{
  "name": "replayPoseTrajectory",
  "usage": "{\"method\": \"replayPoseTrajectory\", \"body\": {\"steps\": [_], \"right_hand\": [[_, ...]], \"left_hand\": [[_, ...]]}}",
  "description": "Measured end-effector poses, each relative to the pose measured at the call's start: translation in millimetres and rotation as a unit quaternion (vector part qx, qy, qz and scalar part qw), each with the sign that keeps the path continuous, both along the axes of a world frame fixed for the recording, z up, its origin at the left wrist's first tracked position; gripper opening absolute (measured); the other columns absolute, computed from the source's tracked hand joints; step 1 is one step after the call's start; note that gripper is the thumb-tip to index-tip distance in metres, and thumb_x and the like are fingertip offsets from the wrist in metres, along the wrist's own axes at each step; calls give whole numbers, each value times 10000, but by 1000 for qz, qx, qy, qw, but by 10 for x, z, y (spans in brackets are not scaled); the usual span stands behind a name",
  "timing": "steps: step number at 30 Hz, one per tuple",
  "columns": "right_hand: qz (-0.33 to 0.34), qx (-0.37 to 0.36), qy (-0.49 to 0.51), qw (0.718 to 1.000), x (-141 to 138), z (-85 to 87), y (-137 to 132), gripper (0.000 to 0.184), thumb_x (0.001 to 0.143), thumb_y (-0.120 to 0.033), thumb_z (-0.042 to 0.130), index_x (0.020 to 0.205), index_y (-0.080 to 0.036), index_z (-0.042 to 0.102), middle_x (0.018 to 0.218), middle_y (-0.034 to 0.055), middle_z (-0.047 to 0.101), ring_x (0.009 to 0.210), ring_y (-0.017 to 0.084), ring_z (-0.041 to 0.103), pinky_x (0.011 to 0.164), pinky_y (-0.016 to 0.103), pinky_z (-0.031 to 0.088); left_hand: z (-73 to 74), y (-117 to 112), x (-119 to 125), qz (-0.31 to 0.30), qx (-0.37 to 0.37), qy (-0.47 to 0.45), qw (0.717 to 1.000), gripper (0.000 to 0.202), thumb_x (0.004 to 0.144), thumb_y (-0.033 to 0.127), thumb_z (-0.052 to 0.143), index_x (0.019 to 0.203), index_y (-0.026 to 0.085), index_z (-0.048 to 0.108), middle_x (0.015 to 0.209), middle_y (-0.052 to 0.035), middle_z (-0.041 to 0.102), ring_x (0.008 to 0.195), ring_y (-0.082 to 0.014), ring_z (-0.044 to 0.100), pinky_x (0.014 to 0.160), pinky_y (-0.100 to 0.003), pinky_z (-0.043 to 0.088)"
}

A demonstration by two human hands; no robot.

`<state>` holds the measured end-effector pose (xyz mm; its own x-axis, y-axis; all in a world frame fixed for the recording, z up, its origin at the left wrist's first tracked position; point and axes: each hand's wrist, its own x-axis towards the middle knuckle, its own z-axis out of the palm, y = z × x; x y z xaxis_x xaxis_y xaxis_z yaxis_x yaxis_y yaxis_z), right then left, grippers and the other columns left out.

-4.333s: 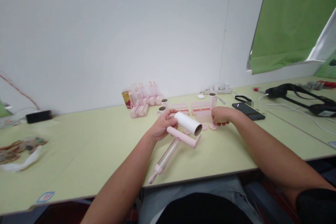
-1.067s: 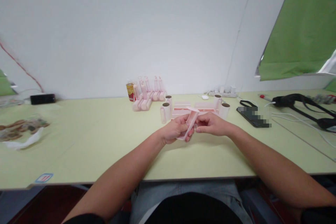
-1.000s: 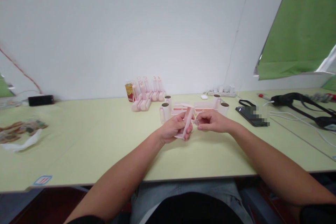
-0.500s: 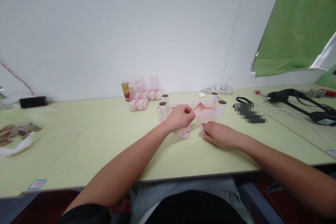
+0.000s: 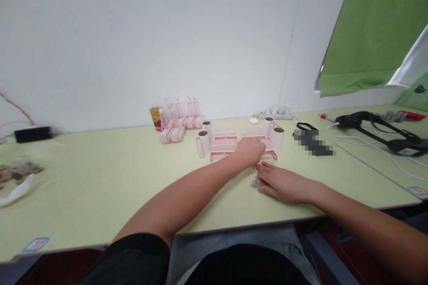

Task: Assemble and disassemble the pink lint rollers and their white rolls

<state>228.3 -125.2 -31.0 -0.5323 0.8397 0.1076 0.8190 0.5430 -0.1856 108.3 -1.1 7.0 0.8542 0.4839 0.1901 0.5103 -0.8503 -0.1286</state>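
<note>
My left hand [image 5: 250, 149] reaches across the pink plastic shells, above a pink shell [image 5: 271, 155] whose right end sticks out beneath it. Its fingertips are mostly hidden, so I cannot tell whether they grip that shell. My right hand [image 5: 282, 183] rests on the table just in front, fingers bent and close together over small parts. A small clear, shiny piece [image 5: 256, 183] shows at those fingertips; its kind is unclear. To the left lie further pink shells [image 5: 218, 156] in a row. White rolls with brown cores [image 5: 203, 142] stand on both sides of them.
Several pink-handled rollers [image 5: 174, 133] stand back left beside a yellow and red carton [image 5: 155, 118]. A power strip [image 5: 277, 115] lies along the wall. On the right are a black strap frame [image 5: 371, 131] and white cables. A black phone-like object [image 5: 33, 134] lies far left.
My left hand has moved right and lowered the pink shell it held up towards the others. My right hand has shifted slightly nearer to me. The pink discs are now covered from view.
</note>
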Motion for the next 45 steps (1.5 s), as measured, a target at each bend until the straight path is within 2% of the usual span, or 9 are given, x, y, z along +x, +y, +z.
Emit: {"method": "replayPoseTrajectory", "body": {"steps": [8,13,19,22,27,33,38,42,45], "right_hand": [[-12,6,22,1000,-13,39,79,258,887,-346,528,1008,-139,625,1222,175,571,1172,308,495,1027,438,382],[-18,19,17,1000,-2,24,231,276,894,-356,515,1021,-134,618,1209,177,576,1156,300,508,1016,420,385],[-20,28,10,999,21,1,337,418,903,-364,502,1226,-105,552,1332,201,515,1258,316,447,1044,430,346],[-41,51,19,998,-4,137,337,338,912,-378,490,1109,-128,603,1175,179,609,1123,302,534,957,404,390],[-68,25,99,992,-99,453,468,288,891,-444,528,885,-166,605,805,86,651,682,180,550,632,277,372],[1,-29,296,955,-112,465,771,319,857,-493,549,853,-176,589,671,-8,560,600,130,486,572,244,348],[-3,-87,391,916,-93,214,830,382,908,-536,450,806,-180,544,593,-30,511,527,118,449,540,250,349],[-27,-69,411,908,-206,58,805,381,936,-526,402,770,-196,492,541,-50,462,493,114,413,512,247,325],[-49,-39,434,899,-323,0,796,397,957,-514,354,723,-204,439,548,-51,437,510,115,410,521,248,327]], "left_hand": [[-232,91,101,-31,13,10,999,178,794,178,603,933,113,694,942,-194,666,911,-305,640,780,-406,477],[-169,169,34,-24,-10,-1,1000,216,852,285,546,960,148,673,902,-162,679,842,-272,644,729,-355,454],[119,80,-331,19,-40,-155,987,303,901,397,467,866,178,673,840,-112,675,762,-226,603,691,-306,391],[215,-68,-587,1,-100,-229,968,349,925,431,429,841,188,667,785,-76,661,719,-193,574,678,-281,369],[143,-258,-877,-66,-173,-264,947,276,885,431,525,985,200,637,802,-45,647,705,-168,556,647,-260,359],[51,-40,-1147,36,-157,-377,912,309,938,431,415,919,167,576,687,9,553,634,-132,495,607,-251,347],[138,23,-1273,99,-95,-290,947,396,937,468,383,845,157,610,744,-30,590,690,-156,532,633,-285,387],[166,-250,-1123,85,48,-190,977,309,902,398,471,1056,173,615,1023,-103,631,971,-237,567,862,-389,408],[124,-471,-972,66,80,-110,988,331,911,428,449,1038,159,595,982,-116,635,950,-262,582,870,-424,412]]}}
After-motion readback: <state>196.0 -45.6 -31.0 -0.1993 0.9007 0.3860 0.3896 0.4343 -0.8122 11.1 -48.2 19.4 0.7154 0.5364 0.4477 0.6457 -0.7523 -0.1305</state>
